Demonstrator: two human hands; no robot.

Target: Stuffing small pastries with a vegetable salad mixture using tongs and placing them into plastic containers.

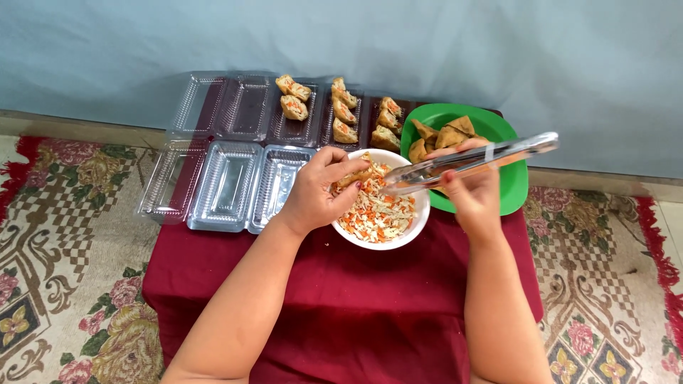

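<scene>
Head view: left hand (316,188) fingers pinch a fried tofu pocket (353,176) over the white bowl (420,217); right hand (473,188) grips shiny metal tongs (469,162).

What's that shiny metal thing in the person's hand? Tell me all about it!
Those are metal tongs, long, silvery and shiny, with two flat arms joined at the far right end. The right hand grips them around the middle, holding them nearly level and slightly tilted. Their tips point left, over the rim of the white bowl of shredded orange and white filling. The arms lie close together. Whether the tips pinch any filling is hard to tell.
</scene>
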